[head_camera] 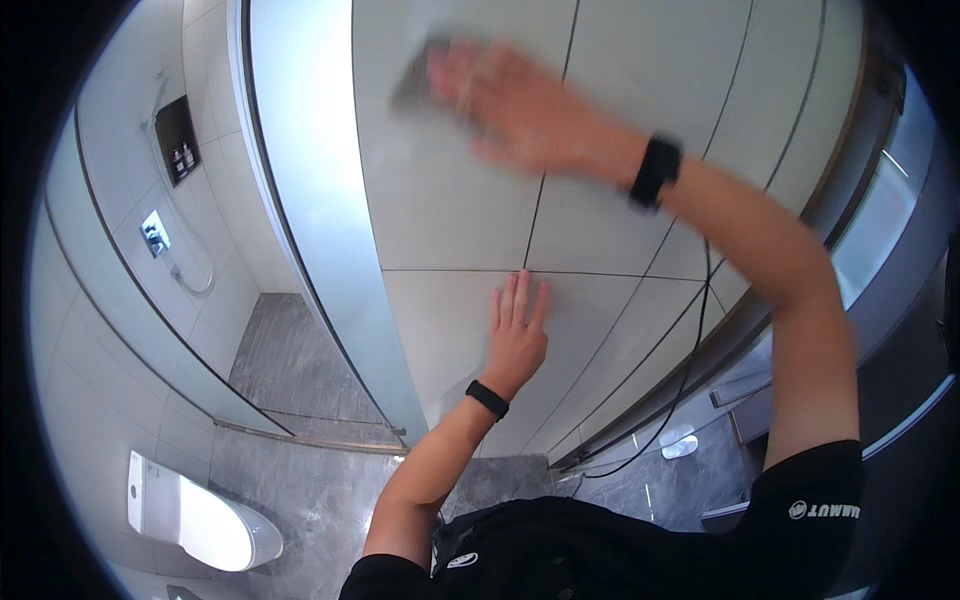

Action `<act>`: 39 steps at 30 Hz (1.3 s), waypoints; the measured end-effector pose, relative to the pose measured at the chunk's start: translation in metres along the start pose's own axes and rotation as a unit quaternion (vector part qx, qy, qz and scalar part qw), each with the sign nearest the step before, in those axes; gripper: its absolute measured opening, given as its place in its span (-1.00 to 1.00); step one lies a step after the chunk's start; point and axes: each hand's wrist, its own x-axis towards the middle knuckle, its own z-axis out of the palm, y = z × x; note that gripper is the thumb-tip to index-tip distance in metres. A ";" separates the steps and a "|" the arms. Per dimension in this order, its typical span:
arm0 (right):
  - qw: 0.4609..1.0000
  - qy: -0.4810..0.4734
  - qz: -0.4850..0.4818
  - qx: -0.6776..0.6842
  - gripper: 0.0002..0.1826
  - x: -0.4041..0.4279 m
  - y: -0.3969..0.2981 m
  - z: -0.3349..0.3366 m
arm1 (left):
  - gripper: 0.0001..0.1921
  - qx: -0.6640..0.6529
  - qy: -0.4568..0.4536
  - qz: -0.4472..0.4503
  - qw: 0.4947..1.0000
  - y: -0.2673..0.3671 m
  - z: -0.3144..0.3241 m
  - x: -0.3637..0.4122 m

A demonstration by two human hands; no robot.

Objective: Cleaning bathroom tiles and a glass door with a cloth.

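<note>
Blurred by motion, my right hand [517, 109] is at the upper part of the pale tiled wall [457, 202], its fingers over a grey cloth or pad [416, 86] pressed to the tiles. What exactly the grey thing is cannot be told. Lower down, my left hand [519, 330] lies on the same wall with fingers spread, its fingertips at a joint between tiles, and holds nothing. Each wrist has a black band.
Left of the wall stands a frosted glass panel [315, 150], with a shower mixer [155, 234] and a wall niche [178, 142] beyond. A white toilet [217, 525] stands lower left. A black cable [697, 337] hangs at the right, near the door frame.
</note>
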 end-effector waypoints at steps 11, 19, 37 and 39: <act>0.997 -0.020 0.006 -0.070 -0.32 -0.015 0.031 -0.021 | -0.34 0.008 -0.003 -0.014 1.000 -0.007 0.012 -0.014; 1.000 -0.008 0.027 -0.008 -0.31 -0.038 0.022 -0.014 | -0.36 0.056 -0.016 -0.011 0.998 -0.010 -0.002 -0.004; 0.990 0.107 0.083 -0.033 -0.37 -0.044 0.078 -0.055 | -0.32 0.074 -0.022 0.029 0.997 0.006 -0.002 0.013; 1.000 -0.018 0.017 -0.001 -0.28 -0.074 0.028 -0.027 | -0.32 0.083 -0.027 0.028 0.996 -0.001 -0.003 0.013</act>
